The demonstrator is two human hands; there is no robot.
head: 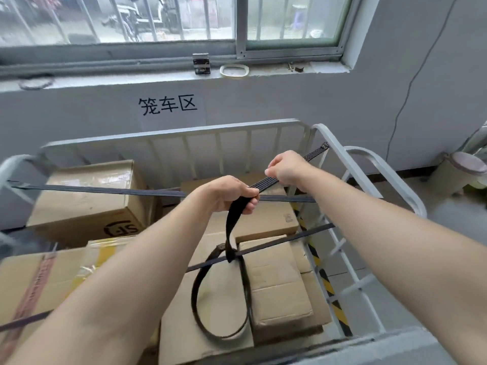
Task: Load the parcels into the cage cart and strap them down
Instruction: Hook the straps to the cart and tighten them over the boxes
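A white cage cart (pixel 168 137) holds several cardboard parcels; the largest parcel (pixel 87 196) sits at the back left. A black strap (pixel 311 156) runs from a hook on the cart's right rail down to my hands. My right hand (pixel 286 167) pinches this strap near the rail. My left hand (pixel 229 193) grips the same strap lower down, and its loose tail (pixel 218 299) hangs in a loop over the parcels. Two other black straps cross the cart, one strap (pixel 100 190) at the back and one strap (pixel 290 239) nearer to me.
The cart stands against a white wall bearing a paper sign (pixel 168 106), below a barred window. A tape roll (pixel 234 70) lies on the sill. Black-and-yellow floor tape (pixel 326 285) runs beside the cart's right rail. A lidded bin (pixel 458 175) stands at the right.
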